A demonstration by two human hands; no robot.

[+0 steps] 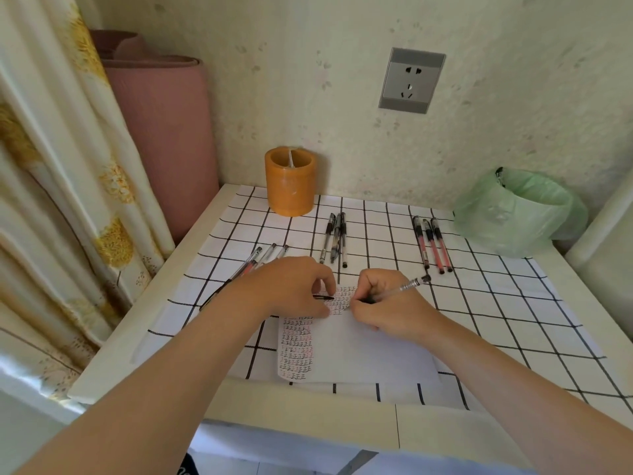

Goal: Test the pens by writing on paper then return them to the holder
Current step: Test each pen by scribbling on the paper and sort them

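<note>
— Head view: what are the hands doing?
— Both are on the paper (370, 354), almost touching. The right hand (383, 310) grips a clear pen (407, 286) with its tip down on the rows of small written marks. The left hand (291, 286) rests on the sheet's top edge, with fingers curled and pinching a short black cap (324, 297).
— And the holder?
— The orange holder (290, 186) stands upright at eleven o'clock from the hands, by the wall. I can't tell what is inside it.
— Other pens?
— Three dark pens (337, 240) lie side by side at twelve o'clock. Three red pens (432, 245) lie at one o'clock. Another few pens (260, 258) lie at ten o'clock, partly hidden under the left wrist. All are on the checked cloth (496, 303).
— Anything else?
— A green bag (513, 214) sits at two o'clock.
</note>
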